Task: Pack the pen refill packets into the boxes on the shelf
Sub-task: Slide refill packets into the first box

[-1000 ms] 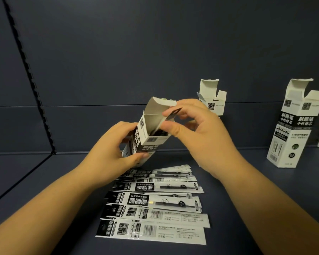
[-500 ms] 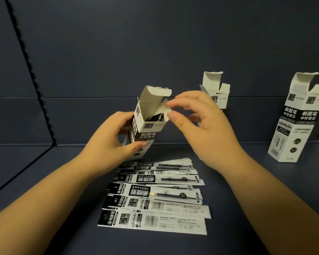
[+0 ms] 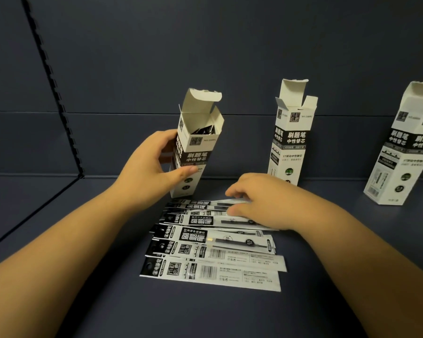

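Observation:
My left hand (image 3: 147,172) grips a white-and-black refill box (image 3: 195,152) around its middle, holding it nearly upright with its base on the shelf. The box's top flap is open and dark packet ends show inside. A row of several pen refill packets (image 3: 213,259) lies flat in front of it. My right hand (image 3: 261,198) is down on the far end of that row, with thumb and fingers pinching the far packet (image 3: 200,203) by its right part.
Two more open boxes stand upright against the back wall, one in the middle (image 3: 291,137) and one at the right edge (image 3: 405,147). The dark shelf floor (image 3: 327,301) extends towards me. A perforated upright strip (image 3: 56,93) marks the left corner.
My right hand left the box's open top and dropped onto the far packets. My left hand set the box more upright, with its base down on the shelf.

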`<state>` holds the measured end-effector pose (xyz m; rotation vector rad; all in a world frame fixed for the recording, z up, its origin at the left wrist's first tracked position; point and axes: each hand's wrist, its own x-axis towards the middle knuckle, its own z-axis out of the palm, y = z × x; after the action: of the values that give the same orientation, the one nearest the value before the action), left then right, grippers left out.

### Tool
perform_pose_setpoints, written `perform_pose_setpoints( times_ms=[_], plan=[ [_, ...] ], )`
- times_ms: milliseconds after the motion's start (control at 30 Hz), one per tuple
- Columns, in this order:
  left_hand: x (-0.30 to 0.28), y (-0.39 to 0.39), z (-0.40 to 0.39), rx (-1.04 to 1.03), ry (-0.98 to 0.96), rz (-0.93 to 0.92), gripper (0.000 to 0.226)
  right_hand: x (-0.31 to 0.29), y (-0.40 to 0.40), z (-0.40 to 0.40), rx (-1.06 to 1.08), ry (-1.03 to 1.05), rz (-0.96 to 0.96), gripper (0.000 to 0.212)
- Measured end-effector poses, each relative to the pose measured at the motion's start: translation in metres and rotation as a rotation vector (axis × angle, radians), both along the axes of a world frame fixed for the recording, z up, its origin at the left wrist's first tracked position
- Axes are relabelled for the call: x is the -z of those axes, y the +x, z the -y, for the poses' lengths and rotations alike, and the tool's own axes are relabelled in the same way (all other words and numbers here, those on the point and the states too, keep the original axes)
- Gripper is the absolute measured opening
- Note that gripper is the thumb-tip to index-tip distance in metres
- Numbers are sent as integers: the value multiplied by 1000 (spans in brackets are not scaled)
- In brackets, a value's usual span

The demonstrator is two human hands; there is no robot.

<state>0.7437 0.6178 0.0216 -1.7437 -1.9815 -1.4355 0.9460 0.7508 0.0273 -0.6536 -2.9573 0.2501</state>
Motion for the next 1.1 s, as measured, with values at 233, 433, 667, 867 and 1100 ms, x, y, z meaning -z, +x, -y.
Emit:
perform_pose_setpoints(
  times_ms=[233,433,667,867,1100],
  plan=[
    [2,-1,0,-11,15,31,61,7,-7,-2,-22,70,50,21],
    [1,-2,1,-11,26,59,60,9,-6,3,-11,102,-5,22],
    [1,-5,1,-40,42,73,61,1,-1,8,43,77,-77,22],
    [-1,-7,2,-68,64,101,61,-4,4,7,43,61,-43,29],
    [-2,-13,2,-109,96,142,63,-17,13,7,105,-111,-138,21]
  ],
)
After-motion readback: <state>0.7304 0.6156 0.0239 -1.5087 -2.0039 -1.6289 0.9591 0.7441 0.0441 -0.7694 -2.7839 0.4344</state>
